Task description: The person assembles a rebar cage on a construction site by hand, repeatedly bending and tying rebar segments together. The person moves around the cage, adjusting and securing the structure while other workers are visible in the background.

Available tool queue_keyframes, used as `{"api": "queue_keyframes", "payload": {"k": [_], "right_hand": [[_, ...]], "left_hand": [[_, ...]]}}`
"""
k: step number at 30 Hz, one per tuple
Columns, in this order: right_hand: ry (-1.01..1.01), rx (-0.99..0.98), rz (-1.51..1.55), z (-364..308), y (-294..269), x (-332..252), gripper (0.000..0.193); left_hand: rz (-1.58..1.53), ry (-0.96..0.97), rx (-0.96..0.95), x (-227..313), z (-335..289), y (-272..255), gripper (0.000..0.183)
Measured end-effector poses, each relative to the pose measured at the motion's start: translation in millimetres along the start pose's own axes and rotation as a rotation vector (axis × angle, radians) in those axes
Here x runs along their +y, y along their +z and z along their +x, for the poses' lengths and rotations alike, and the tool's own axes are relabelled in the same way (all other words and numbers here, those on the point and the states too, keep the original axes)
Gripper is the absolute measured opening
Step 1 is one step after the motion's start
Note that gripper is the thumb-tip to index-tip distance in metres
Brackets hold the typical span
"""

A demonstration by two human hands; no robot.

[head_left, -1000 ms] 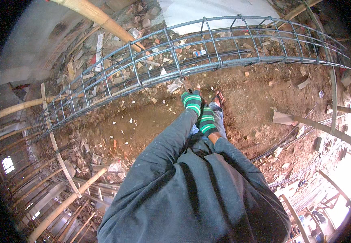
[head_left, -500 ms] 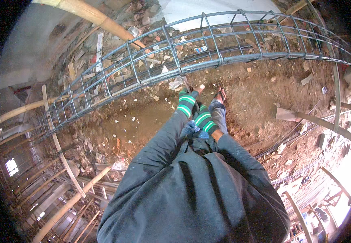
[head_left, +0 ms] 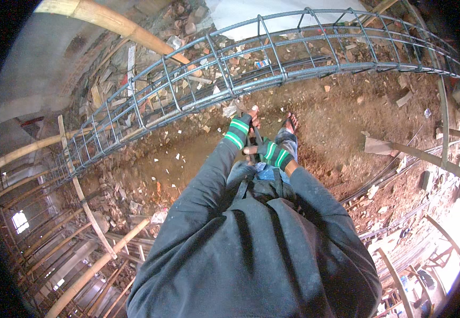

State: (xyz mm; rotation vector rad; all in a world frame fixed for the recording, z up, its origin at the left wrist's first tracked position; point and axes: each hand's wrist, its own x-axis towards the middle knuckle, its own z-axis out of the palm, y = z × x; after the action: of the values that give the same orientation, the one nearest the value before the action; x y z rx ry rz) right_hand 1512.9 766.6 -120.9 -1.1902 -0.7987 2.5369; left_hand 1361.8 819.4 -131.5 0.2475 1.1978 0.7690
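Observation:
My left hand [head_left: 240,131], in a dark glove with green and white stripes, is closed just below the near bars of a steel rebar cage [head_left: 229,90], apart from it. What it grips is mostly hidden. My right hand [head_left: 274,152], gloved alike with bare fingertips, is closed a little nearer to me and to the right. A dark, slim, handle-like piece [head_left: 255,137] runs between the two hands, its kind too small to tell. The cage of ribbed bars and square ties stretches across the view beyond my hands.
Bamboo poles [head_left: 108,24] and a thin wooden upright [head_left: 81,199] stand at the left. Another pole [head_left: 423,159] reaches in from the right. Rubble and broken pieces [head_left: 187,29] litter the dirt floor [head_left: 187,153] beyond the cage. My right foot [head_left: 292,123] is on the dirt.
My hands have drawn apart; the right one has turned and shifted right, uncovering its fingers. The slim piece that reached from my left hand toward the cage now lies between my hands.

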Motion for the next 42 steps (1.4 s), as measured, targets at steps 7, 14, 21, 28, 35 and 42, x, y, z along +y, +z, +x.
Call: {"api": "queue_keyframes", "payload": {"k": [7, 14, 21, 28, 35, 42], "right_hand": [[-0.526, 1.02, -1.191, 2.5, 28.3, 22.6, 0.043], [-0.487, 0.726, -0.939, 23.4, 11.8, 35.2, 0.03], [-0.207, 0.203, -0.105, 18.5, 11.8, 23.1, 0.009], [0.165, -0.426, 0.616, -5.0, 8.2, -10.4, 0.027], [-0.469, 0.608, -0.856, -23.2, 17.3, -10.3, 0.031], [-0.472, 0.954, -1.201, -9.8, 27.5, 20.9, 0.03]], "left_hand": [[-0.235, 0.217, 0.326, -13.9, 9.4, 34.4, 0.033], [0.188, 0.15, 0.428, -12.3, 4.8, 24.1, 0.035], [0.303, 0.068, 0.171, 6.3, -21.1, 3.0, 0.044], [0.233, -0.131, -0.017, 3.9, -20.9, -2.1, 0.052], [0.008, 0.006, 0.203, -10.5, -9.9, 25.1, 0.038], [-0.133, 0.181, 0.397, -21.6, 2.8, 44.4, 0.024]]}}
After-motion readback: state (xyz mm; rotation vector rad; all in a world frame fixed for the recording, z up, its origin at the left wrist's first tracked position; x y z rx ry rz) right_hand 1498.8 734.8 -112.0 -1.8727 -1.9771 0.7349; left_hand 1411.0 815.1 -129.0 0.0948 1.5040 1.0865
